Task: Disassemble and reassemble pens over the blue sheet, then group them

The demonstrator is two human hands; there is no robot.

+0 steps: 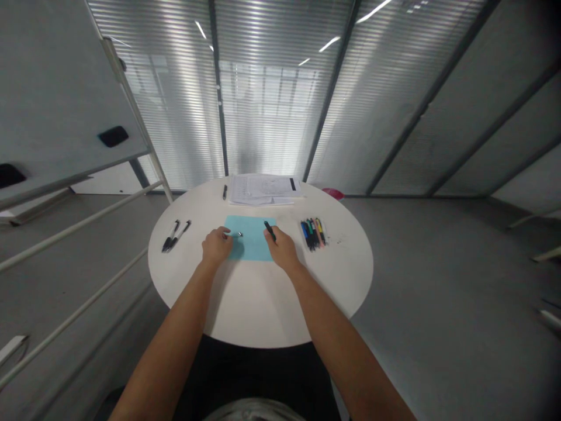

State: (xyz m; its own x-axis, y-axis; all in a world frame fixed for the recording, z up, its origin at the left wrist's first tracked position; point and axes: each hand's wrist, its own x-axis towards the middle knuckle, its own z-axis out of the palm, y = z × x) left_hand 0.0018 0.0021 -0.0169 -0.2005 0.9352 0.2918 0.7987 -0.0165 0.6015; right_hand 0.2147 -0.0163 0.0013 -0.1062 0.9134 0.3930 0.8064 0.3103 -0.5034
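On the round table lies a light blue sheet, with both hands over its side edges. My right hand is closed around a black pen, whose upper end sticks up past the thumb. At the sheet's left edge, the fingers of my left hand are curled together. A tiny dark bit shows at its fingertips, too small to name. Between the hands, nearer the left one, a small shiny metallic piece appears over the sheet; whether it lies there or is held I cannot tell.
Several coloured pens lie in a row on the right of the white table. Two black-and-white pens lie at left. Printed papers and a dark pen are at the back. A whiteboard stand stands left.
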